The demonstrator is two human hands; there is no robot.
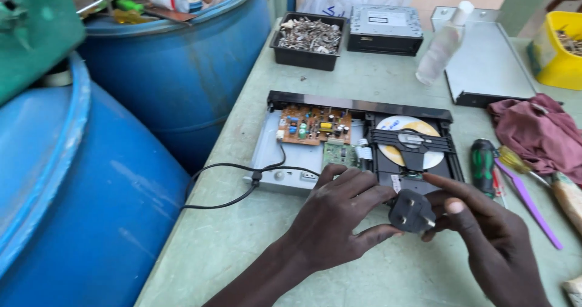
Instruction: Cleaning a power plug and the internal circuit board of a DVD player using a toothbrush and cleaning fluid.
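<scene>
Both hands on a black three-pin plug [411, 210], held just above the table [242, 246] in front of the opened disc player [357, 143]. Left hand [330, 219] grip closed on the plug's left side, thumb under, fingers over the top. Right hand [485, 234] pinches the right side, index finger extended over it. Black cable [242, 186] runs from the player's left rear corner off the table edge. Green-handled screwdriver [483, 164] lies just right of the player, maroon rag [539, 131] beyond it.

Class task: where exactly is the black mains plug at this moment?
In the head view, the black plug sits low and right of centre, held between the left hand and right hand, just in front of the opened disc player.
</scene>
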